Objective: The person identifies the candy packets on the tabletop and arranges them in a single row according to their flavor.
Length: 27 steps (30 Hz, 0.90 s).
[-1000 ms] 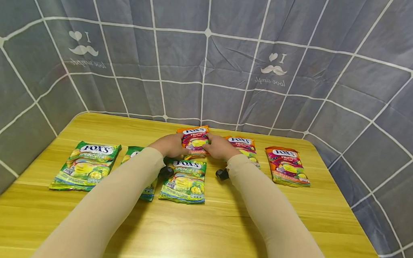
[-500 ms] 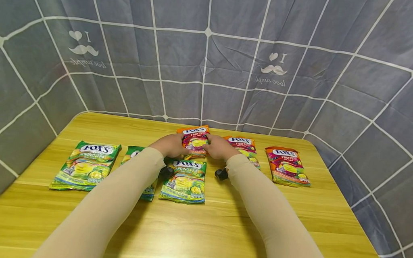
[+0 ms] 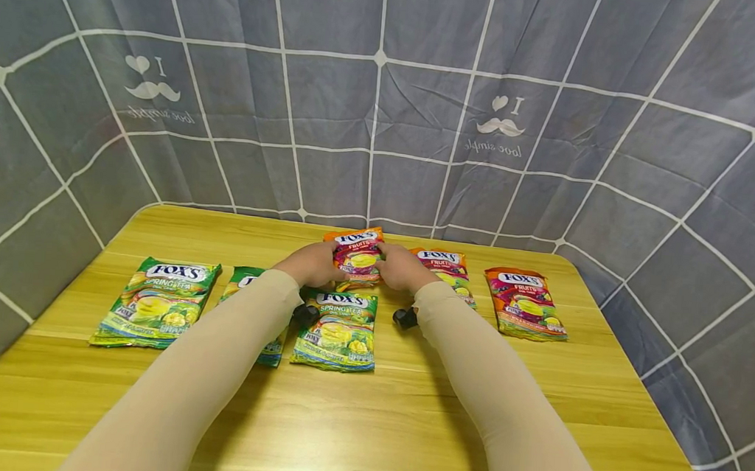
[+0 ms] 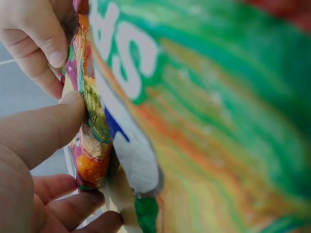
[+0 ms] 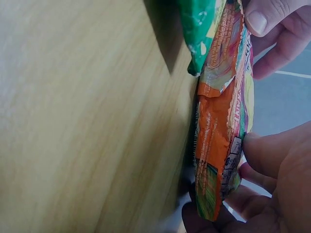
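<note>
At the back middle of the table, an orange and purple bag of Fox's Fruits candy (image 3: 356, 257) lies with its printed front up. My left hand (image 3: 312, 263) pinches its left side, thumb on top and fingers at the lower edge, as the left wrist view of the candy bag (image 4: 92, 150) shows. On the opposite side my right hand (image 3: 404, 269) grips it the same way; the right wrist view catches the bag's edge (image 5: 216, 131) between thumb and fingers. A green Fox's Spring Tea bag (image 3: 336, 336) lies just in front of the held bag.
Another green bag (image 3: 270, 353) is partly hidden under the left forearm, and a third green bag (image 3: 159, 307) lies far left. Two more orange Fruits bags (image 3: 448, 267) (image 3: 525, 306) lie to the right, one partly behind the right hand. A grey gridded curtain (image 3: 334, 114) borders the wooden table (image 3: 362, 434).
</note>
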Motion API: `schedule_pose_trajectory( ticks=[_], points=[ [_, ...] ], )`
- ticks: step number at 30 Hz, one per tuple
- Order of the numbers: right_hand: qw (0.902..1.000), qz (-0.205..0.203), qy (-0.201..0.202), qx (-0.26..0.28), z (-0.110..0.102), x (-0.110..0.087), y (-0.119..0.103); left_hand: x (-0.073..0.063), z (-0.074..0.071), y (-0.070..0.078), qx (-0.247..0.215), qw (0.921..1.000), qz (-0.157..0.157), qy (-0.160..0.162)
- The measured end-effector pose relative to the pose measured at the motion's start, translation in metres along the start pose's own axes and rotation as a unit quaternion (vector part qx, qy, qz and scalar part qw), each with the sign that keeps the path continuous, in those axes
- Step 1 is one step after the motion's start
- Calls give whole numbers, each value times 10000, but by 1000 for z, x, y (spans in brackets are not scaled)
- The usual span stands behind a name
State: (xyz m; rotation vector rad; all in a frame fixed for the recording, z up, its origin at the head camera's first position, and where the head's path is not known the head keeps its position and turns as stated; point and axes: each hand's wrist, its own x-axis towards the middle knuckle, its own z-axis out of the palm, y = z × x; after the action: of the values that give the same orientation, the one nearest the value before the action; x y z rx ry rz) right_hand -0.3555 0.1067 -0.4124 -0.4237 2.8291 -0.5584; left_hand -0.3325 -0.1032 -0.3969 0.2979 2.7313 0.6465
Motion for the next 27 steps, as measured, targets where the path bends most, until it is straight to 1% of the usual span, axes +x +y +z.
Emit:
schedule_pose_trajectory(
  ticks=[5, 13, 23, 27],
  points=[
    [10000, -8, 73, 14, 0, 0, 0, 2, 1, 0, -30, 9999, 46, 87],
    [9999, 10, 146, 72, 0, -2, 0, 3, 1, 1, -206, 9996, 105, 177],
    [9990, 78, 198, 400, -3, -5, 0, 6, 1, 2, -337, 9979, 313, 465],
    [9982, 87, 287, 520, -6, -8, -2, 5, 0, 4, -574, 9962, 320, 564]
  ],
)
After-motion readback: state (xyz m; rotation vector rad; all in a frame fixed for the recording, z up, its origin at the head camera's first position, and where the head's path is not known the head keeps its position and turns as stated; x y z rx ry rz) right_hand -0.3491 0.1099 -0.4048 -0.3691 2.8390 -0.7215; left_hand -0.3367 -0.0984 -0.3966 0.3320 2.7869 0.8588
